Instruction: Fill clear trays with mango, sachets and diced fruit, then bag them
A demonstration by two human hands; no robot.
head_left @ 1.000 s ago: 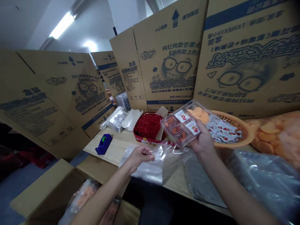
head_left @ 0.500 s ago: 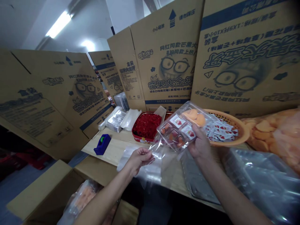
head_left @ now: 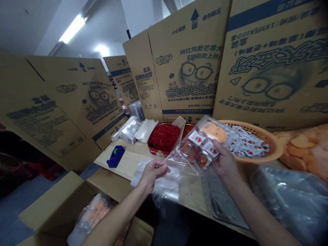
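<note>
Compared with the earlier frame, the tray has dipped slightly and the left hand has barely shifted. The left hand (head_left: pixel 152 174) pinches the edge of a clear bag (head_left: pixel 183 164), fingers narrow. The right hand (head_left: pixel 225 160) grips the filled tray (head_left: pixel 199 128) by its right side, above the bench. The tray lies up and to the right of the left fingers, its long axis slanting down-left toward them; the right hand is nearer, in contact. Tray and bag overlap at the lower end; how far one enters the other cannot be told. Below left: an open carton (head_left: pixel 51 201). On the bench (head_left: pixel 129 164): a blue tape dispenser (head_left: pixel 115 157), a red tin (head_left: pixel 156 151) and, at right, an orange basket (head_left: pixel 276 147) of packets (head_left: pixel 247 143). Behind: printed cardboard boxes (head_left: pixel 186 99); beyond, a ceiling light (head_left: pixel 73 30).
</note>
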